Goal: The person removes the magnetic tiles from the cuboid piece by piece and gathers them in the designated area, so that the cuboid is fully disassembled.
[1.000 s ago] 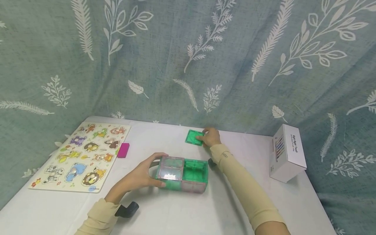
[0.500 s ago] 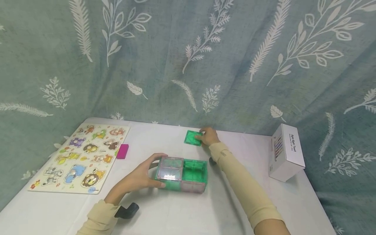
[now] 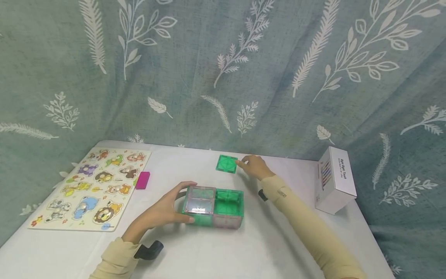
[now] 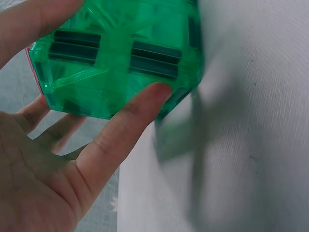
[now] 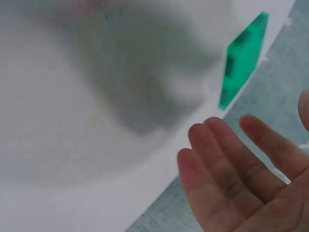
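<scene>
My left hand (image 3: 163,209) grips the left end of a box of translucent pink and green tiles (image 3: 228,221); its right half has an opening on top. In the left wrist view, fingers and thumb of the hand (image 4: 91,169) lie round the green end (image 4: 116,58). A flat green square tile (image 3: 227,164) lies on the table behind the box. Just right of that tile is my right hand (image 3: 256,166), holding nothing. The right wrist view has the hand (image 5: 241,179) with fingers apart, short of the green tile (image 5: 244,60).
An animal puzzle board (image 3: 90,190) lies at the left, with a magenta block (image 3: 143,180) by its right edge. At the right stands a white box (image 3: 336,180). A patterned curtain (image 3: 195,77) hangs behind the table (image 3: 195,255).
My right hand has let go of the flat green tile and drawn away to the right. The left hand keeps its grip on the box. The head view has shifted slightly.
</scene>
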Tool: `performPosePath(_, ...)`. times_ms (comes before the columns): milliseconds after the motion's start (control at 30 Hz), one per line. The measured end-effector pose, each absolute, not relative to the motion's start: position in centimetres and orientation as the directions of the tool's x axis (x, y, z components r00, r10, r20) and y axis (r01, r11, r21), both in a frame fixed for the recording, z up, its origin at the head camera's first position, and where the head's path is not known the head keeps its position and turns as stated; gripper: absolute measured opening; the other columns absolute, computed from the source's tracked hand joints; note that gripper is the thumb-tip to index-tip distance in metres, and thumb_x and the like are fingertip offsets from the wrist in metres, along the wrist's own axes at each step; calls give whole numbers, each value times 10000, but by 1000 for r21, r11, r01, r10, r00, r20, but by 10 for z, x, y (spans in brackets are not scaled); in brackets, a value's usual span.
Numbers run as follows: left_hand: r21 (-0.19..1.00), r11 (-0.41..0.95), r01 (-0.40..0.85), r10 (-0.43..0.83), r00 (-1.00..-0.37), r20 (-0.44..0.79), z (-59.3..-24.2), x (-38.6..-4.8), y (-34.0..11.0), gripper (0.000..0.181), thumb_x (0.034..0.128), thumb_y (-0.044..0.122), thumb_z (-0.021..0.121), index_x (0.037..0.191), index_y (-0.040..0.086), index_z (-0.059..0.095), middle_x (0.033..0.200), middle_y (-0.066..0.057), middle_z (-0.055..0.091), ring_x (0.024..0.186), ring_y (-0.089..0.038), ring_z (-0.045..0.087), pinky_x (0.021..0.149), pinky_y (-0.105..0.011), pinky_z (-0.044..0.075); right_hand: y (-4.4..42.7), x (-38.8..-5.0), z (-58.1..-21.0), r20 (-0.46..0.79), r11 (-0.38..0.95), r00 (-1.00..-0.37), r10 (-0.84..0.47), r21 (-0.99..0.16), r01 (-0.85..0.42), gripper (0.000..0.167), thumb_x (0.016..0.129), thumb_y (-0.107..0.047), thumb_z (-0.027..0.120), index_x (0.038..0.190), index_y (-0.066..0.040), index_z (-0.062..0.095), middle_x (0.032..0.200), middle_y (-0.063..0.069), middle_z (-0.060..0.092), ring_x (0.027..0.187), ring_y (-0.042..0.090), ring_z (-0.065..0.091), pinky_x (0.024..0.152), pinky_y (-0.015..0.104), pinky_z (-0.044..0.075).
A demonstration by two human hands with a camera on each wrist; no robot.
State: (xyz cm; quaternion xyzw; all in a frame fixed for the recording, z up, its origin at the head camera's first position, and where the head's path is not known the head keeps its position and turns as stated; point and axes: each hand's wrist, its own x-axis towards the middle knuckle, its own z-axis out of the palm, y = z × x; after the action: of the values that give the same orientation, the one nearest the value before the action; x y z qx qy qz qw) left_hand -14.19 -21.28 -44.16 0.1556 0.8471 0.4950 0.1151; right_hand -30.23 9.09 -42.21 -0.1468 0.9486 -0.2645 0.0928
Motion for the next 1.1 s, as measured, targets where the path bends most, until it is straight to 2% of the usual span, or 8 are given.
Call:
performPosePath(100,871,465,159,382,-923,-36,-442,-142,-211,1011,699,285,900,1524,270,315,1625,-134,337,1479,-548,268,1105,-799,242,94,-292,-418,-95,815,-928,-361,-516,-265,529,1031,-458,499,1268,-13,661,1171,182,729,1096,335,687,963,493,555)
performPosePath(333,838,520,166,360,-932,-39,-442,-142,-204,1011,682,314,912,1509,305,332,1586,-127,408,1449,-527,349,1094,-777,298,95,-270,-401,-119,809,-893,-434,-488,-328,577,1028,-472,502,1334,8,602,1293,212,667,1194,366,633,1024,514,513)
performPosePath(533,829,529,184,361,-932,-24,-441,-140,-203,994,684,313,911,1502,273,349,1565,-133,434,1441,-526,360,1086,-769,320,93,-249,-388,-209,802,-856,-473,-505,-320,715,1011,-531,505,1468,17,462,1408,219,595,1299,368,586,1080,516,490)
performPosePath(733,833,525,176,353,-935,-25,-440,-139,-204,987,680,308,909,1496,272,355,1564,-141,431,1441,-524,360,1083,-766,327,92,-227,-387,-281,780,-808,-518,-542,-312,854,974,-559,560,1561,-3,287,1407,207,600,1293,331,606,1111,495,476)
performPosePath(833,833,522,182,358,-933,-21,-440,-140,-204,976,686,300,904,1493,272,357,1559,-137,438,1444,-519,359,1087,-762,327,93,-218,-389,-307,782,-794,-525,-541,-308,831,955,-512,623,1541,1,332,1397,196,610,1275,325,617,1088,493,494)
performPosePath(933,835,519,185,364,-931,-19,-440,-141,-203,966,689,288,903,1488,278,361,1554,-125,444,1444,-516,360,1088,-759,329,96,-209,-392,-306,783,-792,-527,-537,-314,735,956,-450,650,1491,-2,420,1347,179,642,1225,316,639,1030,490,528)
performPosePath(1100,843,508,175,368,-929,-29,-440,-141,-200,960,684,279,908,1479,284,370,1551,-112,449,1445,-508,363,1088,-758,329,99,-189,-396,-239,770,-824,-514,-552,-320,619,965,-351,662,1419,31,486,1119,155,725,1037,279,692,898,462,573)
